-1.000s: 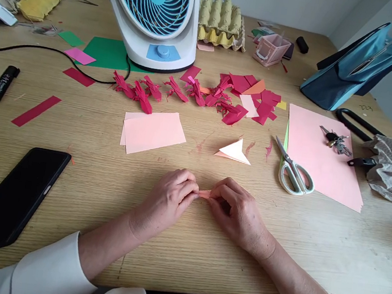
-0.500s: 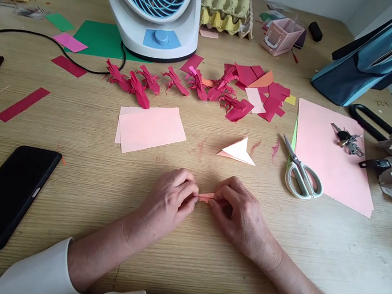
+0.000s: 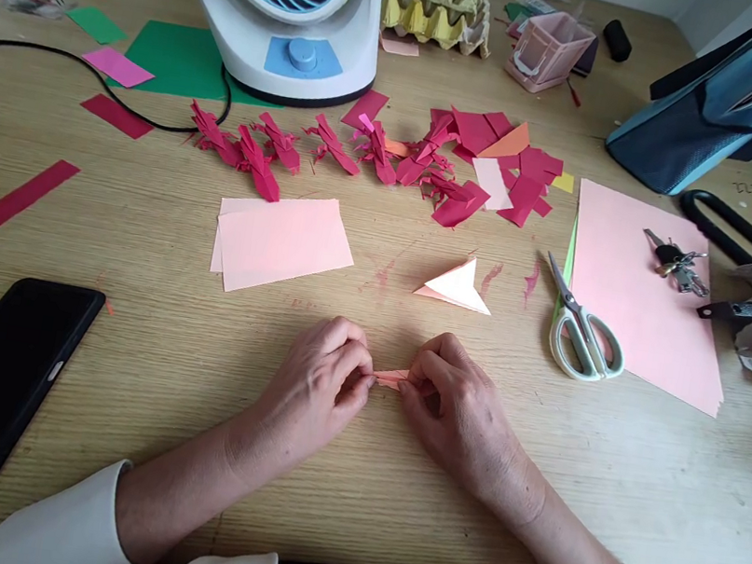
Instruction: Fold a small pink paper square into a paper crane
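Between my two hands is a small folded piece of pink paper (image 3: 392, 378), low over the table. My left hand (image 3: 326, 378) pinches its left end between thumb and fingers. At its right end my right hand (image 3: 452, 407) pinches it the same way. My fingertips hide both ends. Just beyond the right hand lies a folded pale pink paper (image 3: 455, 284) with pointed corners. Flat pink paper rectangles (image 3: 286, 245) rest beyond the left hand, partly overlapping.
Scissors (image 3: 583, 337) lie right, beside pink sheets (image 3: 648, 304) with keys (image 3: 679, 266) on top. Several folded red paper pieces (image 3: 330, 143) form a row below the fan (image 3: 297, 53). A black phone (image 3: 1, 377) is at left. A blue bag (image 3: 713, 106) stands back right.
The whole view has shifted slightly, so most things at left appear farther left. My hands keep the same pinch on the folded pink paper, with a little more of it showing.
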The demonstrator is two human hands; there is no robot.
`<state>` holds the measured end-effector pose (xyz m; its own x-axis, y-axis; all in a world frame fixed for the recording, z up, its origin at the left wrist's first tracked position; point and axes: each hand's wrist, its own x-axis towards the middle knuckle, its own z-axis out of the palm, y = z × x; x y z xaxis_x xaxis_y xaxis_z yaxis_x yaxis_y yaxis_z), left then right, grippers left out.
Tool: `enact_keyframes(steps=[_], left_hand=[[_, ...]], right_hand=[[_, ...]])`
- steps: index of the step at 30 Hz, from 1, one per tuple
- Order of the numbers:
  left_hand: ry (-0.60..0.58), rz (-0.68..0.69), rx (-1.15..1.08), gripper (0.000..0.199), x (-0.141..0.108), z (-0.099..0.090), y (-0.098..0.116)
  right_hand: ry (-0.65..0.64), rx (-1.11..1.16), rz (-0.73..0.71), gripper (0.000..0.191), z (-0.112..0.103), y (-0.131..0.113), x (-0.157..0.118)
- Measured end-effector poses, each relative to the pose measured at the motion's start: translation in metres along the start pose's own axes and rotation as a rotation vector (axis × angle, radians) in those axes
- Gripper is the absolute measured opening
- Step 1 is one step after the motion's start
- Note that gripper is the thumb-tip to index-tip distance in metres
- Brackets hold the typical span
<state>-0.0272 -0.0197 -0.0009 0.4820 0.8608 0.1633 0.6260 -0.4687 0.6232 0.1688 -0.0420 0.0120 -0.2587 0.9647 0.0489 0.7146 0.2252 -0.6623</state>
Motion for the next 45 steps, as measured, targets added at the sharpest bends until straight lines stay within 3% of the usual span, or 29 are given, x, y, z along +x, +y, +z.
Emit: enact_keyframes(steps=[12,15,18,20,31,36,45], left_hand=[[0.062,-0.013,0.063,0.015,-0.001,-0.005,-0.002],[0.090,0.116,0.124,0.013,-0.008,-0.006,0.000],[0.051,0.356,0.264,0.032,-0.019,-0.003,0.001],[0.040,0.422,0.344,0.037,-0.026,0.001,0.001],[-0.031,0.353,0.469,0.035,-0.032,0.006,0.009],[-0.077,0.353,0.466,0.050,-0.035,0.008,0.009],[-0.166,0.311,0.579,0.054,-0.038,0.008,0.013]], right_hand=[[-0.017,-0.004,0.032,0.022,-0.001,0.002,0.002],[-0.001,0.002,0.009,0.022,0.001,0.005,0.002],[0.019,0.005,-0.016,0.021,0.004,0.008,0.002],[0.032,0.012,-0.021,0.020,0.005,0.010,0.002],[0.019,0.091,-0.024,0.017,0.001,0.010,0.003],[-0.044,0.154,-0.032,0.013,-0.005,0.012,0.002],[-0.075,0.158,-0.076,0.010,-0.008,0.015,0.001]])
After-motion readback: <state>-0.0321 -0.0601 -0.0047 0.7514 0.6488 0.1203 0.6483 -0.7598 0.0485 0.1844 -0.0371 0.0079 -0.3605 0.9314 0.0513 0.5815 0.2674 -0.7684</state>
